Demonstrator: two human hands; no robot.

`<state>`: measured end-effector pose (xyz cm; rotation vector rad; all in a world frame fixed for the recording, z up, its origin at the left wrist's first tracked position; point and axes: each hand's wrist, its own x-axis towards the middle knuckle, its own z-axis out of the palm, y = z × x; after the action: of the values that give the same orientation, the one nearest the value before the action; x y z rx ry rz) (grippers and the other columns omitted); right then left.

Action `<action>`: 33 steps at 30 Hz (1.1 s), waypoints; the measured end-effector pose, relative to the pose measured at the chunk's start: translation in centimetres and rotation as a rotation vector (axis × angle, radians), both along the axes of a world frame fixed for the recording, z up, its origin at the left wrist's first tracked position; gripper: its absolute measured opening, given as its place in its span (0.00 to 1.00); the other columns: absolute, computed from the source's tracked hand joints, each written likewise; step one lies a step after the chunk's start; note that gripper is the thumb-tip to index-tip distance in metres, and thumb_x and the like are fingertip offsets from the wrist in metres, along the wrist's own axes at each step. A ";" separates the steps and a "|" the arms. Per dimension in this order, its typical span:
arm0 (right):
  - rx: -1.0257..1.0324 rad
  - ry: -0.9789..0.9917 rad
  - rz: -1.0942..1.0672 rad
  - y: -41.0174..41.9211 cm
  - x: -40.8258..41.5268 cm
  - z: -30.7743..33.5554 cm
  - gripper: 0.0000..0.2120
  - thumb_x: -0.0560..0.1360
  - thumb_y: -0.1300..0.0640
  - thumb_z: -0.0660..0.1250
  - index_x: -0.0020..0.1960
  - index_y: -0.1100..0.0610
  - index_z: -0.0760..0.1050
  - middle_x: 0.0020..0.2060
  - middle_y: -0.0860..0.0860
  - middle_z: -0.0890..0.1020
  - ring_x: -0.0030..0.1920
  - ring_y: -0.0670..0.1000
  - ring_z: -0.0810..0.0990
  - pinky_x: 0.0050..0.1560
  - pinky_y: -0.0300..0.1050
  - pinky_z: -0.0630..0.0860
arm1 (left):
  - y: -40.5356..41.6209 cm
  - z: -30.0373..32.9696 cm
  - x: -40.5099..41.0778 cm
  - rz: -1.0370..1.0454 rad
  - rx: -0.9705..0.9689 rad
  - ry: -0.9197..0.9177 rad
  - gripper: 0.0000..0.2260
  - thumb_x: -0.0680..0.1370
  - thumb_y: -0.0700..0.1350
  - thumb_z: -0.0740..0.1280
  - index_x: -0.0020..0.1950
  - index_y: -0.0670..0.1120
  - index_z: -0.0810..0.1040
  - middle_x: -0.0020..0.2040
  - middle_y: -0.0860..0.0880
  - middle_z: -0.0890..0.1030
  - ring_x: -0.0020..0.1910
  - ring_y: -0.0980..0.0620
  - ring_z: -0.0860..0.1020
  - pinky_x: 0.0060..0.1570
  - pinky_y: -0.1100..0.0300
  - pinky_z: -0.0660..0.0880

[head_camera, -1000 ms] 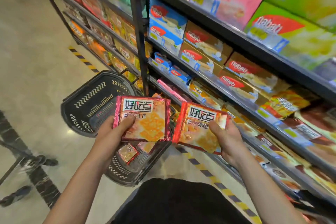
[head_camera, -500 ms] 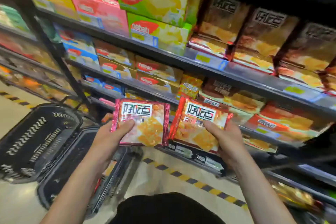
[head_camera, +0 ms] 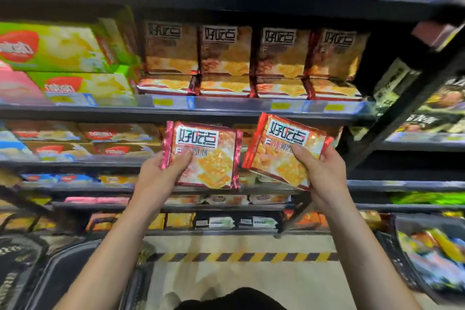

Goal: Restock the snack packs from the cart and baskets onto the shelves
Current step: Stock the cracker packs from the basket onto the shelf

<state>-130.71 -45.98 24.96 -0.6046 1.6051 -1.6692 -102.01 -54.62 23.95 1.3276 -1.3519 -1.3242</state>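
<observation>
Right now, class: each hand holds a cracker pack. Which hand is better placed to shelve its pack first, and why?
Probably the right hand. Its red pack is raised higher, its top corner nearly at the edge of the shelf holding the matching packs. The left hand holds its pink pack lower.

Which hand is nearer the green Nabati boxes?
Left. The left hand is below and right of the green Nabati boxes; the right hand is farther right.
</observation>
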 end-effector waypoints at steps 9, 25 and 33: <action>-0.070 0.028 -0.083 -4.1 0.0 3.7 0.19 0.73 0.56 0.79 0.62 0.57 0.80 0.52 0.51 0.88 0.53 0.53 0.87 0.58 0.59 0.82 | -5.3 2.7 0.2 -0.045 -0.169 -0.135 0.07 0.80 0.54 0.70 0.52 0.52 0.83 0.43 0.60 0.86 0.43 0.63 0.83 0.41 0.65 0.73; -0.110 0.226 -0.078 -16.0 8.9 8.9 0.16 0.73 0.55 0.79 0.58 0.55 0.80 0.48 0.49 0.88 0.48 0.47 0.88 0.53 0.51 0.85 | -13.4 0.9 7.5 -0.194 -0.667 -0.642 0.27 0.75 0.72 0.57 0.55 0.55 0.83 0.81 0.55 0.61 0.83 0.51 0.45 0.75 0.38 0.47; -0.014 0.347 -0.046 -20.9 14.0 10.2 0.20 0.69 0.49 0.82 0.49 0.54 0.73 0.45 0.51 0.83 0.45 0.49 0.84 0.45 0.47 0.83 | -14.4 0.3 9.1 -0.301 -0.656 -0.747 0.26 0.76 0.73 0.54 0.50 0.55 0.80 0.82 0.63 0.54 0.82 0.58 0.40 0.71 0.42 0.53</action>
<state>-116.66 -66.85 35.19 -0.9105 1.8618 -1.6770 -92.93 -68.99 24.27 1.1999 -2.3120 -0.4298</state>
